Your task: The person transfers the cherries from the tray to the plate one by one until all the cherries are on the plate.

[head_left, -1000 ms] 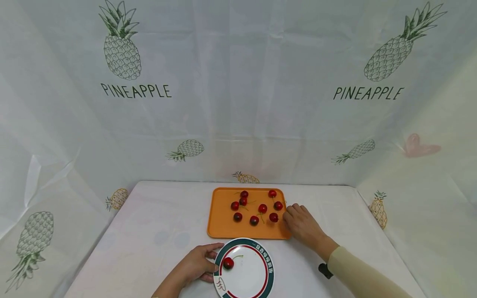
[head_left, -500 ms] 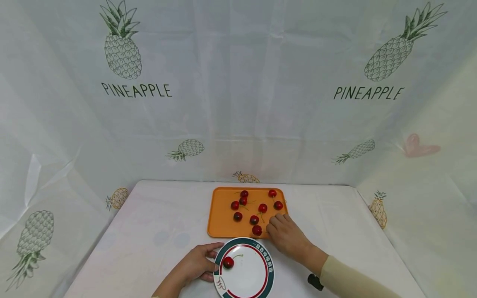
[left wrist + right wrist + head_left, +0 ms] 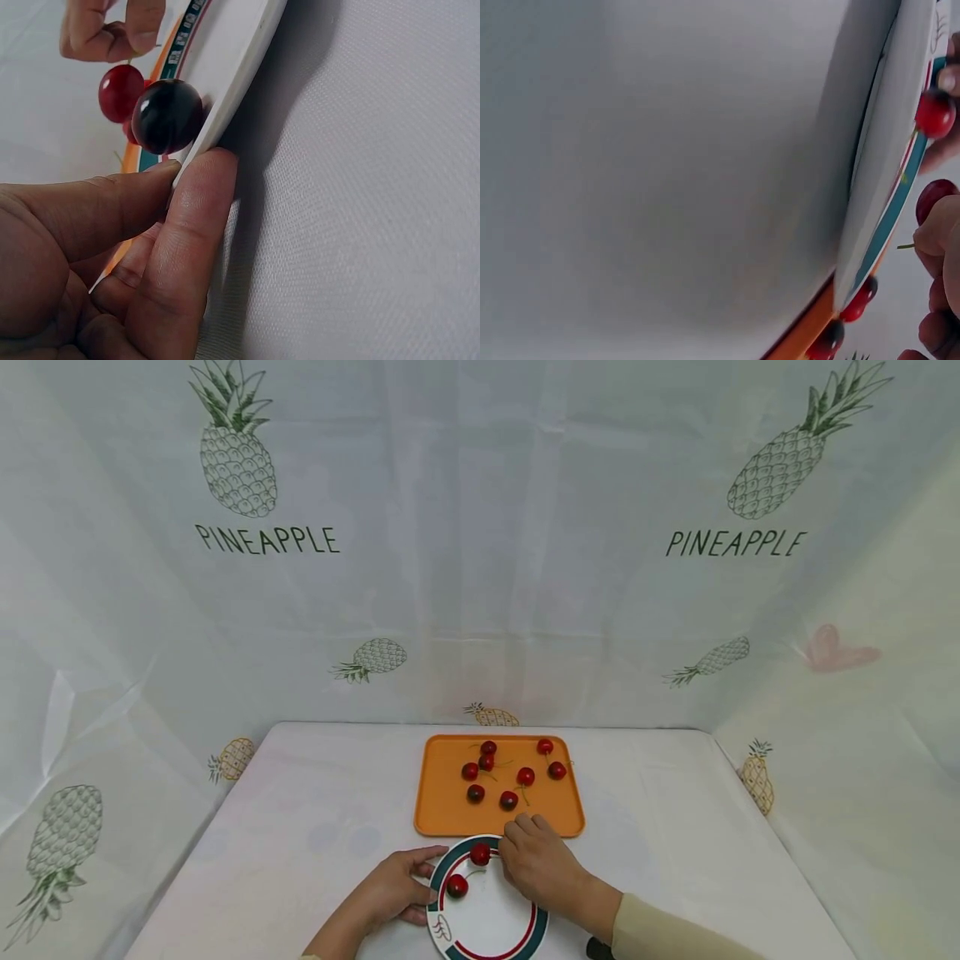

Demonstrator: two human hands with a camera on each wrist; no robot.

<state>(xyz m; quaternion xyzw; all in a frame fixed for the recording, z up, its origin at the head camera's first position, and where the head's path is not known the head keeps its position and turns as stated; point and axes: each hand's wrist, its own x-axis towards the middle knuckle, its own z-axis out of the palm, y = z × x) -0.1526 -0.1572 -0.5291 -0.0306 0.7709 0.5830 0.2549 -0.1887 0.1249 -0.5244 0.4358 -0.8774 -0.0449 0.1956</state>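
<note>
A white plate [image 3: 495, 920] with a green and red rim lies at the table's near edge. My left hand [image 3: 408, 885] grips its left rim, and in the left wrist view the thumb [image 3: 112, 206] and a finger pinch that rim [image 3: 240, 64]. One dark red cherry [image 3: 457, 886] lies on the plate. My right hand [image 3: 513, 856] pinches the stem of a second cherry [image 3: 480, 854] just over the plate's far rim. This cherry [image 3: 120, 92] hangs from the right fingers [image 3: 112, 34] beside the lying cherry [image 3: 166, 116].
An orange tray [image 3: 442, 806] with several cherries [image 3: 526, 776] lies just beyond the plate in the table's middle. A white cloth covers the table [image 3: 315, 810]. Pineapple-print sheets [image 3: 480, 568] close off the back and both sides.
My right hand has come from the tray's right side back to the plate, carrying one cherry off the tray. The left hand has stayed on the plate's rim.
</note>
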